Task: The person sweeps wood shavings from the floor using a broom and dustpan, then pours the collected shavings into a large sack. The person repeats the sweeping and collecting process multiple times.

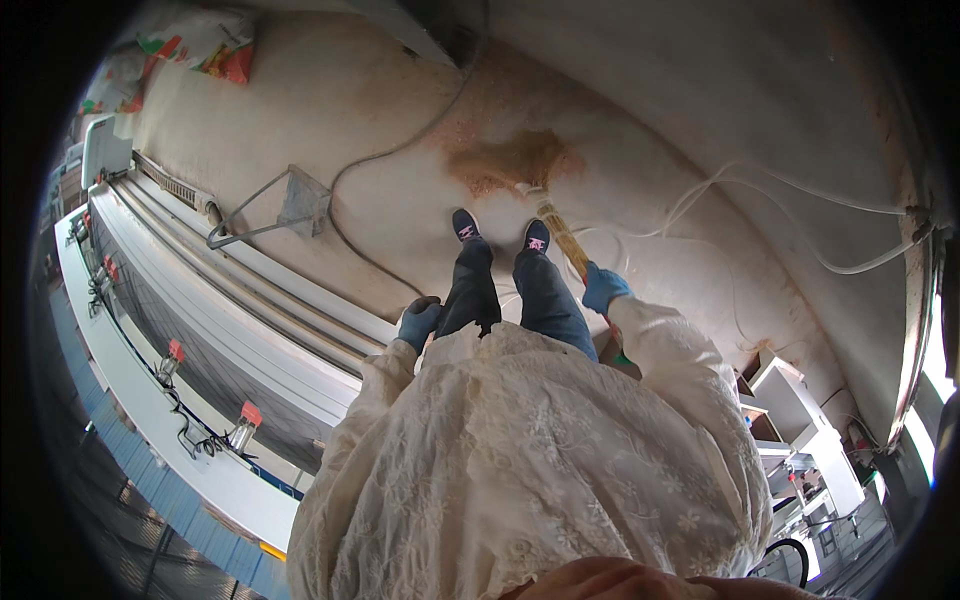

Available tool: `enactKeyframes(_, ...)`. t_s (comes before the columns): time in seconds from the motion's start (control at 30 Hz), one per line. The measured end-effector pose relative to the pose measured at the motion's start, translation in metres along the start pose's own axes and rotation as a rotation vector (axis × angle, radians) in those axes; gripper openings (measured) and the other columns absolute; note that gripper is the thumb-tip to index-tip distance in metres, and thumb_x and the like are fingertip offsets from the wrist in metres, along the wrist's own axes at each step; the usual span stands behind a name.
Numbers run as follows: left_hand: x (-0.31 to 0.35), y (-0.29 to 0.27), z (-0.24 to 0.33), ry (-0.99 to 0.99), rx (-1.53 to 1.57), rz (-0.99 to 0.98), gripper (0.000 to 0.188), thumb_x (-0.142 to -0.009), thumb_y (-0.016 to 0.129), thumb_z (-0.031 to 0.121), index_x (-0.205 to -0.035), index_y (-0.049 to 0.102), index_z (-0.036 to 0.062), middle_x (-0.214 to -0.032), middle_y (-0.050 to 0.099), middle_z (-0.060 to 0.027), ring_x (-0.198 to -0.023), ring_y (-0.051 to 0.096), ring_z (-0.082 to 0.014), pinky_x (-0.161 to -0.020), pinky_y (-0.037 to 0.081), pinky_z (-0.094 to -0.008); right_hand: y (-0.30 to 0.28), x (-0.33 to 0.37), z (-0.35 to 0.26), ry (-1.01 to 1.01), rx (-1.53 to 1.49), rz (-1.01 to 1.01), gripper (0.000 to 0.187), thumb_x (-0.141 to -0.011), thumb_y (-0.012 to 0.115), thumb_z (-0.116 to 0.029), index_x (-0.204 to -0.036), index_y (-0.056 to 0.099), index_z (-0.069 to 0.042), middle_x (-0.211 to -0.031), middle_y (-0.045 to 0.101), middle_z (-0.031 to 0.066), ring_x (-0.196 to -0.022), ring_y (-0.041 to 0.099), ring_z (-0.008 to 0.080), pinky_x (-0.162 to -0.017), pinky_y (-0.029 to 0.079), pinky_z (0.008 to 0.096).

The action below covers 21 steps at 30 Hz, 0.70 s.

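In my right hand [603, 288], wearing a blue glove, is a broom [565, 240] with a yellowish straw body. The fingers are wrapped round it, and its pale tip slants down to the floor in front of my right shoe. That tip touches the near edge of a brown, sandy heap of sweepings [515, 160] with reddish dust round it. My left hand [418, 322], gloved in blue and dark grey, is curled closed beside my left thigh. Whether anything is inside it is hidden. A grey metal dustpan [302, 203] with a long bent handle lies on the floor to the left.
A long white machine [240, 280] with rails runs along my left. A dark hose [400, 148] curves over the concrete floor [385, 210]. Pale tubes [700, 190] loop at the right. Printed sacks [205, 45] sit far left; white shelving [800, 400] stands at the near right.
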State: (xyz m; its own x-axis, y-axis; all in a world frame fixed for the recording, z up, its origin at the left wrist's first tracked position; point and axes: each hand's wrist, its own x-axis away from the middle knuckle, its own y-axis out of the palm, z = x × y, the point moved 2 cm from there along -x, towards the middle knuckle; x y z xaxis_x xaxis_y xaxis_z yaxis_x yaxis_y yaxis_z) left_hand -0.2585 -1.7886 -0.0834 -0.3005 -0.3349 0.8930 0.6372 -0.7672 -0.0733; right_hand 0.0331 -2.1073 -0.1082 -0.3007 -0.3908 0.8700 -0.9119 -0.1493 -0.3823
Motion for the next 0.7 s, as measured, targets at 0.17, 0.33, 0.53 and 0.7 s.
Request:
enactKeyframes(0.17, -0.004, -0.006, -0.006, 0.094, 0.015, -0.02, 0.028, -0.088, 0.066, 0.015, -0.111, 0.066, 0.0001, -0.098, 0.069, -0.0068, -0.082, 0.062, -0.0143, -0.073, 0.051, -0.0267, 0.0, 0.056, -0.001, -0.024, 0.091, 0.03, 0.069, -0.076, 0.053, -0.015, -0.14, 0.035, -0.001, -0.088, 0.068, 0.0257, -0.083, 0.067, 0.0409, -0.073, 0.051, 0.0503)
enactKeyframes(0.33, -0.025, -0.055, -0.013, 0.084, 0.046, 0.075, 0.024, -0.088, 0.067, 0.014, -0.108, 0.068, 0.0002, -0.096, 0.069, -0.0054, -0.083, 0.062, -0.0143, -0.074, 0.051, -0.028, -0.015, 0.051, -0.039, 0.066, 0.12, 0.088, 0.068, -0.08, 0.052, -0.017, -0.144, 0.033, -0.004, -0.095, 0.068, 0.0252, -0.09, 0.067, 0.0414, -0.079, 0.051, 0.0491)
enactKeyframes(0.53, -0.084, -0.216, 0.008, 0.27, -0.163, 0.436, 0.039, -0.085, 0.068, 0.016, -0.12, 0.063, -0.0017, -0.111, 0.069, -0.0133, -0.099, 0.064, -0.0206, -0.091, 0.05, -0.0327, 0.007, -0.06, -0.107, 0.116, -0.071, 0.323, 0.066, -0.074, 0.059, -0.011, -0.137, 0.043, -0.002, -0.094, 0.068, 0.0271, -0.077, 0.07, 0.0383, -0.071, 0.056, 0.0464)
enactKeyframes(0.7, -0.102, -0.4, 0.096, 0.447, -0.644, 0.951, 0.071, -0.074, 0.069, 0.031, -0.132, 0.05, -0.0061, -0.132, 0.051, -0.0305, -0.124, 0.049, -0.0426, -0.107, 0.038, -0.0427, 0.049, -0.108, -0.176, 0.202, -0.02, 0.208, 0.066, -0.072, 0.061, -0.006, -0.135, 0.044, 0.001, -0.096, 0.067, 0.0223, -0.064, 0.071, 0.0296, -0.056, 0.059, 0.0391)
